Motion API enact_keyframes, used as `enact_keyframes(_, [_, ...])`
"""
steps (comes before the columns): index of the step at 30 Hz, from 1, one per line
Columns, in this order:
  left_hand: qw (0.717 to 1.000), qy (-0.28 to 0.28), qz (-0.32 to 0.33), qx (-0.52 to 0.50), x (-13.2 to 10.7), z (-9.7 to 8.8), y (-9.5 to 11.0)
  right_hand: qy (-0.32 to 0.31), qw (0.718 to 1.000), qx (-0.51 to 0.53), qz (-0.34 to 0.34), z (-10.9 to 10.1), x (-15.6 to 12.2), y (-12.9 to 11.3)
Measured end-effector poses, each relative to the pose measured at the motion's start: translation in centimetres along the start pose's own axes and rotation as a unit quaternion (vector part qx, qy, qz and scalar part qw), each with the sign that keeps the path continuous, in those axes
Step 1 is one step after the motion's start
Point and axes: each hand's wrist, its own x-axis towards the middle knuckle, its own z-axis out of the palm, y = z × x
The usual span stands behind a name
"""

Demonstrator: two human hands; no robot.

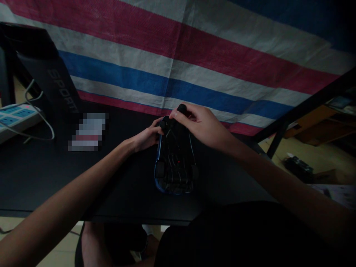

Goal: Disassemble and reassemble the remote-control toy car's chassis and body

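Observation:
A toy car [176, 159] lies upside down on the black table, its dark underside facing up and its rear or front end towards me. Two of its wheels show at the near end, and a small red spot sits on the underside. My left hand [148, 137] grips the car's far left side, near a wheel [163, 125]. Over the far right end, my right hand [198, 120] pinches a black round-ended piece [181, 108] between thumb and fingers. Whether that piece is a tool's handle or a wheel, I cannot tell in the dim light.
A black bottle [55, 74] marked SPORT stands at the left behind a blurred-out flat item [89, 131]. A white power strip [19, 120] with a cable lies at the left edge. Striped sheeting [155, 48] hangs behind the black table [119, 185].

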Motion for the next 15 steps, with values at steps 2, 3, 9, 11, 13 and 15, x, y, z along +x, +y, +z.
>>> enact_keyframes(2, [1.000,-0.001,0.002,0.003,-0.02,0.00,0.00,-0.019,0.999,0.042,0.014,0.00,-0.13,-0.21])
enact_keyframes(3, [1.000,-0.001,0.003,0.005,-0.01,-0.01,-0.01,-0.030,0.998,0.059,0.017,0.07,-0.21,-0.30])
enact_keyframes(9, [1.000,0.004,0.000,-0.001,0.19,-0.12,-0.09,-0.061,0.997,0.046,0.018,0.44,-0.51,-0.81])
enact_keyframes(11, [1.000,0.002,0.000,-0.004,0.24,-0.14,-0.13,-0.063,0.998,0.025,0.019,0.37,-0.49,-0.95])
enact_keyframes(13, [1.000,0.000,0.002,-0.005,0.29,-0.14,-0.16,-0.067,0.997,0.005,0.023,0.29,-0.47,-1.02])
enact_keyframes(15, [1.000,0.002,0.005,-0.003,0.30,-0.14,-0.20,-0.069,0.997,-0.010,0.023,0.25,-0.45,-1.07])
